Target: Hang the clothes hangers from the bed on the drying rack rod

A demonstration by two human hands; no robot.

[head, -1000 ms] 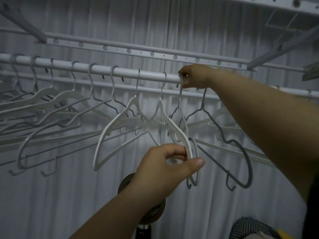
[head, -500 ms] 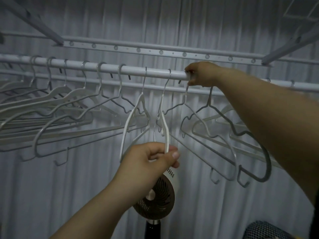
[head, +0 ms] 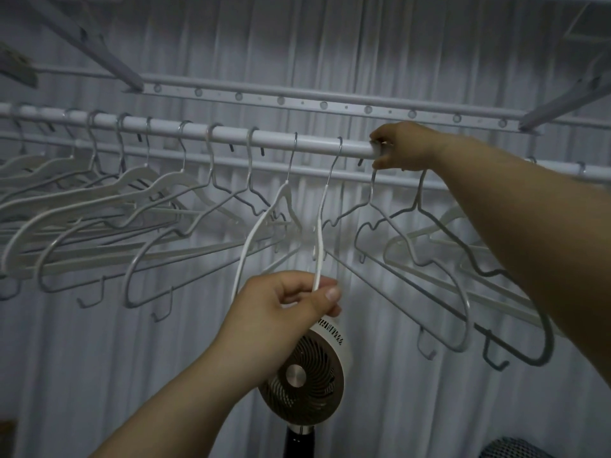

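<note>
A white drying rack rod [head: 231, 135] runs across the view with several white and grey hangers on it. My left hand [head: 284, 309] is below the rod at centre and pinches the lower ends of two white hangers [head: 319, 233], both hooked on the rod and turned edge-on. My right hand [head: 401, 147] is up at the rod, its fingers curled round the hook of a grey hanger [head: 413, 256] where it meets the rod. More grey hangers [head: 515, 282] hang under my right forearm.
A second rail with studs [head: 324, 104] runs above and behind the rod, with slanted rack arms at both sides. A standing fan [head: 307, 375] is below my left hand. Pale curtains fill the background. A mesh object [head: 515, 449] shows at the bottom right.
My left hand has moved left with the two white hangers, turning them edge-on, away from the grey ones. My right hand stays at the rod. The camera view tilted down, showing the fan.
</note>
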